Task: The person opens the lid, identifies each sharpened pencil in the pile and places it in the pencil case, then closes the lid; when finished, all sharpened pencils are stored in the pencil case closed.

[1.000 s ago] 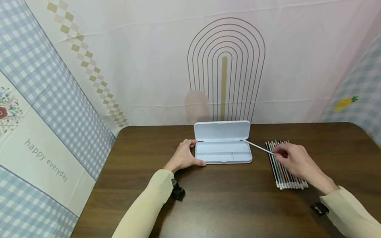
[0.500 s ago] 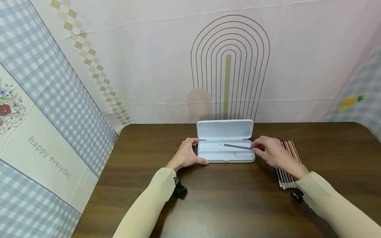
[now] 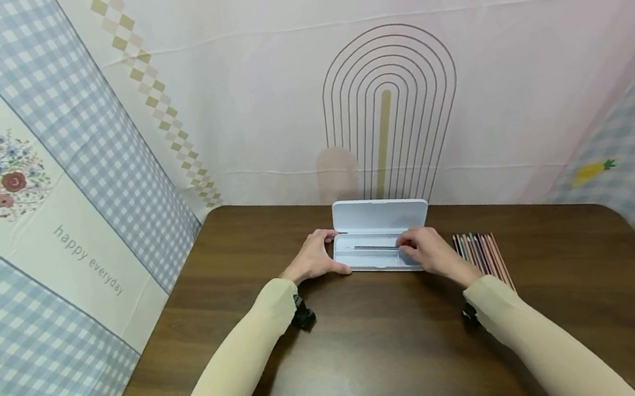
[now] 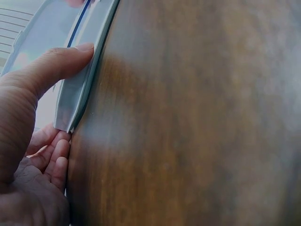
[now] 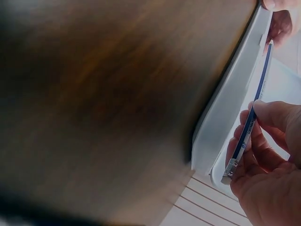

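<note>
A white pencil case (image 3: 381,214) lies with its lid raised at the back of the table. My left hand (image 3: 315,257) grips its left end, thumb along the front edge and the other fingers round the side, as the left wrist view shows of the case wall (image 4: 77,96). Over the case's tray, my right hand (image 3: 431,251) pinches a dark blue pencil (image 5: 263,77) between thumb and fingers. The pencil's eraser end is by my palm, and its tip points left toward my left hand. In the head view the pencil lies nearly parallel to the case's long side.
A row of several coloured pencils (image 3: 484,256) lies on the brown table (image 3: 388,350), right of the case and partly hidden by my right forearm. A patterned cloth (image 3: 255,98) hangs directly behind the table's back edge, with checked cloths at both sides.
My right hand has carried the pencil left from beside the row to over the case, turning it more level with the tray. My left hand has stayed on the case's left end.
</note>
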`<state>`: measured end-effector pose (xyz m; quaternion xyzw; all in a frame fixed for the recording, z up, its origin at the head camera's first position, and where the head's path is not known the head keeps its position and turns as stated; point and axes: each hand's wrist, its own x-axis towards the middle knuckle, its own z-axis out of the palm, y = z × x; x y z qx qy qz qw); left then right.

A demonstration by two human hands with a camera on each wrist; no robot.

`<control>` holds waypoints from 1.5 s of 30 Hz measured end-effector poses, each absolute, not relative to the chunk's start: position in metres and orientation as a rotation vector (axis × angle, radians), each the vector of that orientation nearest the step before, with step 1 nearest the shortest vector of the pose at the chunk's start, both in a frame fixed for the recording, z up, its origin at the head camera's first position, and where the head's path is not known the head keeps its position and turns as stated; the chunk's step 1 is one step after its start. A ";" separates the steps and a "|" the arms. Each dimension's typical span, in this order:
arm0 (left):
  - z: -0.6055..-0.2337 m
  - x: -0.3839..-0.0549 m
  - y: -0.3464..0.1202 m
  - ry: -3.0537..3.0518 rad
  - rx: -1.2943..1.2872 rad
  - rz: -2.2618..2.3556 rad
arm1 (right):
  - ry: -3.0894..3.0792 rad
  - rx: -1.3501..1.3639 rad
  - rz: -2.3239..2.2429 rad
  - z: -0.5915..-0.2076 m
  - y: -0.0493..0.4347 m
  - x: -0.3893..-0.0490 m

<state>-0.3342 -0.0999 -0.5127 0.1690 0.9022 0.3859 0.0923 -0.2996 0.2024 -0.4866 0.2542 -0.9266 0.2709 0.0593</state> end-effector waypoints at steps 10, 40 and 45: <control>-0.513 -0.334 -0.100 2.690 0.514 1.125 | -2.858 0.771 0.779 -0.493 0.191 -0.315; -0.513 -0.335 -0.099 2.685 0.502 1.137 | -3.269 0.716 0.747 -0.460 0.181 -0.343; -0.513 -0.335 -0.099 2.688 0.504 1.130 | -3.269 0.705 0.727 -0.460 0.181 -0.343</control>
